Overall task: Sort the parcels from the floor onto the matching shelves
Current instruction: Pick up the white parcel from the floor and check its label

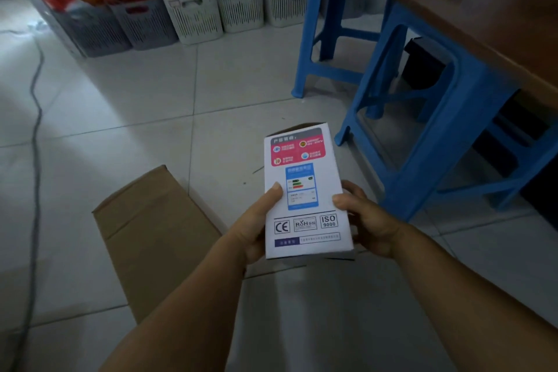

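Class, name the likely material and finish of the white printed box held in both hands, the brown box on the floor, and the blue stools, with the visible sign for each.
White printed box: probably coated paperboard, smooth, crisp printing.
Brown box: corrugated cardboard, matte, creased flaps.
Blue stools: likely moulded plastic, uniform colour, slight sheen.

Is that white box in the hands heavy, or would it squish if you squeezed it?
Probably light: the white box is held up by just the fingertips of the left hand and right hand. It looks like thin printed card, so a hard squeeze might dent it. Its flat sides should keep it from rolling.
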Available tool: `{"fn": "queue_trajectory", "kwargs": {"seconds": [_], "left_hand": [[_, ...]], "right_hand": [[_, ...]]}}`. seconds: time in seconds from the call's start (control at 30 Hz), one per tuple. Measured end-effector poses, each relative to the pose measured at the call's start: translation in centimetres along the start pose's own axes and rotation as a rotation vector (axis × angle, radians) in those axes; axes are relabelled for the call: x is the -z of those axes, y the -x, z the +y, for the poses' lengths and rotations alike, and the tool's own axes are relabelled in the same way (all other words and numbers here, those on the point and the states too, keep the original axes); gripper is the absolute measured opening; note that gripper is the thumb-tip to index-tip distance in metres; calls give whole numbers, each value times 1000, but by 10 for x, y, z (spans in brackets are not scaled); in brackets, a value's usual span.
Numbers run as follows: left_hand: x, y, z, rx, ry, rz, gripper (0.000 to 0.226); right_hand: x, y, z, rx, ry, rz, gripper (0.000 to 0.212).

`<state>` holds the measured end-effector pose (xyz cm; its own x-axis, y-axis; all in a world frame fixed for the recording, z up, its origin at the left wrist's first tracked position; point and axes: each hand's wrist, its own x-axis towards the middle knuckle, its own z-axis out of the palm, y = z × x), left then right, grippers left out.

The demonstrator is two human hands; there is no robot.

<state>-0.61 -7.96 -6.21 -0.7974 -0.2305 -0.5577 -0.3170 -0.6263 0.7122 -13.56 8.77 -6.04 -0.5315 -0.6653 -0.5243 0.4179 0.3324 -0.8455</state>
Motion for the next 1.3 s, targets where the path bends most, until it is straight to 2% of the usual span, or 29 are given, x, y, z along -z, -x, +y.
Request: {"fn": "queue_trajectory", "kwargs": {"seconds": [0.07, 0.17, 0.27, 0.33, 0.4, 0.5, 0.57, 0.63, 0.7, 0.77, 0.83, 0.9, 0.93, 1.0, 1.03, 1.07, 1.1, 1.23, 1.3], "left_hand": [[4, 0, 0, -12, 61, -57, 40], [0, 2, 1, -24, 54, -59, 33], [-5, -9, -1, -162, -19, 60, 57], [-8, -12, 0, -228, -44, 129, 61], [-6, -13, 1, -209, -68, 128, 62], [2, -12, 3, -155, -82, 135, 78], [6, -13, 2, -112, -66, 78, 91], [5, -9, 1, -76, -41, 53, 93], [1, -5, 3, -89, -115, 91, 94], [-3, -5, 1, -127, -198, 161, 85], [-9, -8, -1, -169, -211, 241, 82], [-17, -10, -3, -196, -272, 320, 109], [-21, -10, -1, -194, -382, 371, 124], [-21, -12, 1, -202, -531, 410, 131], [-21, -11, 2, -218, -537, 384, 127], [-19, -11, 4, -238, -519, 352, 120], [-18, -10, 5, -255, -474, 314, 111], [-11, -7, 12, -247, -307, 201, 44], [-9, -7, 14, -252, -256, 177, 36]], "right_hand": [[1, -5, 2, 11, -24, -36, 97], [6, -12, 9, 28, -76, -78, 92], [2, -8, 1, 47, -9, -54, 89], [4, -9, 1, 67, 36, -49, 85], [5, -9, 4, 72, 24, -60, 83], [8, -8, 8, 82, -81, -90, 76], [7, -5, 5, 101, -145, -111, 72], [4, -2, 1, 111, -154, -120, 62], [0, -3, -2, 94, -131, -79, 44], [-4, -5, -5, 88, -18, 31, 35], [-12, -6, -8, 103, 133, 112, 35], [-21, -6, -10, 132, 175, 143, 38], [-26, -7, -10, 142, 183, 144, 46], [-33, -10, -11, 159, 208, 163, 82], [-33, -12, -9, 149, 215, 179, 100], [-31, -14, -7, 144, 198, 184, 110], [-28, -13, -7, 140, 158, 179, 111], [-13, -4, -6, 92, -6, 165, 79], [-11, -1, -8, 50, -64, 145, 76]]}}
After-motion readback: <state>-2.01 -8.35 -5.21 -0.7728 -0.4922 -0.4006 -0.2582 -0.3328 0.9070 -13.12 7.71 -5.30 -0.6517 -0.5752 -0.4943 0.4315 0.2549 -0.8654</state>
